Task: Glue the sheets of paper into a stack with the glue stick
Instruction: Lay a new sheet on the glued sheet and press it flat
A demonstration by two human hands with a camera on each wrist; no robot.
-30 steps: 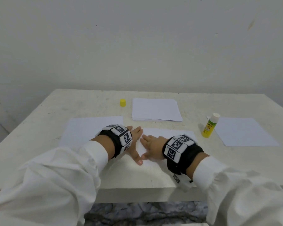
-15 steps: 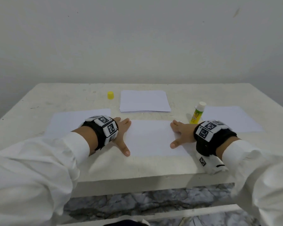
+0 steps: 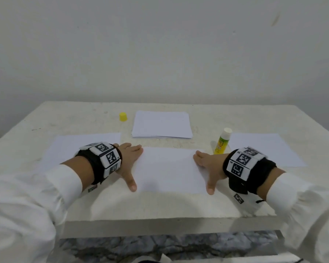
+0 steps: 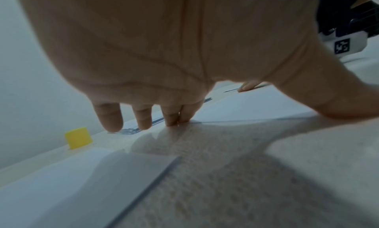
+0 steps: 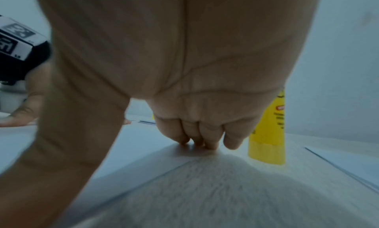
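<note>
A white sheet [image 3: 169,168] lies flat at the front middle of the table. My left hand [image 3: 128,160] presses flat on its left edge, fingers straight and thumb spread toward me. On the right edge my right hand [image 3: 209,166] presses the same way, palm down. The yellow glue stick [image 3: 222,141] stands upright, uncapped, just behind my right hand, and shows in the right wrist view as a yellow tube [image 5: 268,131]. A stack of white sheets [image 3: 161,125] lies behind the pressed sheet.
The yellow cap [image 3: 123,117] stands at the back left, also the cap [image 4: 78,137] beyond my fingertips. Single sheets lie at the left [image 3: 80,147] and right [image 3: 264,149]. The table's front edge [image 3: 160,223] is close to my wrists.
Both hands have slid apart from the middle of the sheet to its left and right edges, staying flat on the paper. The head view has shifted.
</note>
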